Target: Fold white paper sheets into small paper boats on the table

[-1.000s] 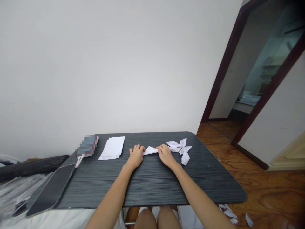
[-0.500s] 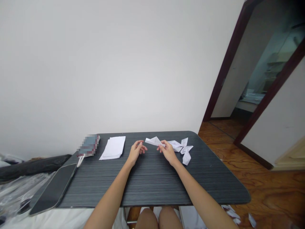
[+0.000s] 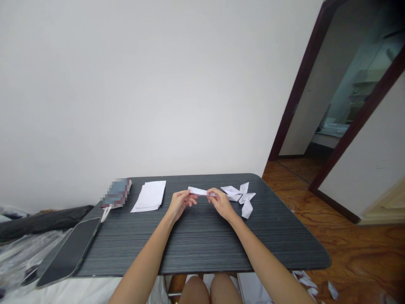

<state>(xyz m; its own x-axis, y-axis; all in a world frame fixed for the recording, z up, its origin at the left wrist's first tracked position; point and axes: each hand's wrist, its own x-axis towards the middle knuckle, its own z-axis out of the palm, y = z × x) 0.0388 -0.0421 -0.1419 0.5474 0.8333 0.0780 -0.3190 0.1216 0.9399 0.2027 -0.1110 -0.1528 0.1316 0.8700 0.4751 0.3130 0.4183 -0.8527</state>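
Observation:
A white folded paper boat (image 3: 198,191) is held just above the dark table, seen as a narrow strip. My right hand (image 3: 220,203) pinches its right end between thumb and fingers. At the other end, the thumb and index finger of my left hand (image 3: 179,204) close on the tip, with the remaining fingers loosely curled below. Right of my right hand lie several folded white paper pieces (image 3: 245,198), pointed and overlapping in a cluster. A stack of white paper sheets (image 3: 148,196) rests to the left of my left hand.
The dark wood-grain table (image 3: 202,249) has rounded corners and meets a white wall. A blurred-out book-like item (image 3: 117,193) and a dark tablet-like device (image 3: 70,252) lie at its left. Folded paper scraps (image 3: 305,280) are on the floor at right, near a doorway.
My left hand has come to the paper boat's left end and now grips it. The boat has tilted, so its raised middle peak no longer shows.

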